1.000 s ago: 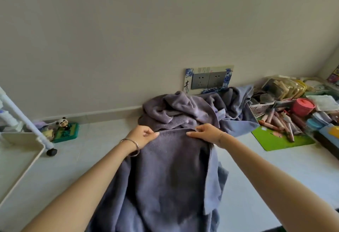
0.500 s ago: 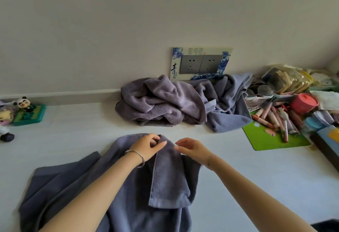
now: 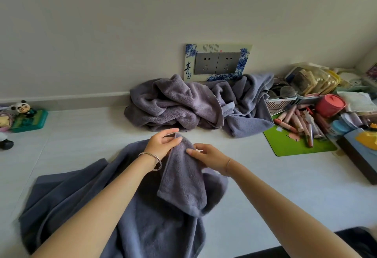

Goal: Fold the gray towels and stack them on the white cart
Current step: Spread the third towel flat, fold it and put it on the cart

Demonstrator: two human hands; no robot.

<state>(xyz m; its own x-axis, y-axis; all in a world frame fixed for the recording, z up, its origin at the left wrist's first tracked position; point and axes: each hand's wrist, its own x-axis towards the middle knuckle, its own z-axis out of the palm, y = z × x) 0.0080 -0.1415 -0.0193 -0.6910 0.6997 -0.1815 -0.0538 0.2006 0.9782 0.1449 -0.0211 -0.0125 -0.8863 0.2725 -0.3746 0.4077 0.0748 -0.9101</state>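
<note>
A gray towel (image 3: 142, 213) lies spread and rumpled on the white floor in front of me, one end folded back toward me as a flap. My left hand (image 3: 163, 145), with a bracelet on the wrist, pinches the top edge of that fold between thumb and fingers. My right hand (image 3: 210, 157) grips the same fold just to the right. A heap of crumpled gray towels (image 3: 193, 104) lies beyond, against the wall. The white cart is out of view.
A wall socket plate (image 3: 217, 63) sits above the heap. At right are a green mat (image 3: 293, 145) with pens, baskets, a red cup (image 3: 330, 104) and boxes. A panda toy on a green tray (image 3: 28, 119) stands at far left.
The towel has come down from being held up to lying on the floor with its end folded over. The view shifted right, and the white cart left the frame.
</note>
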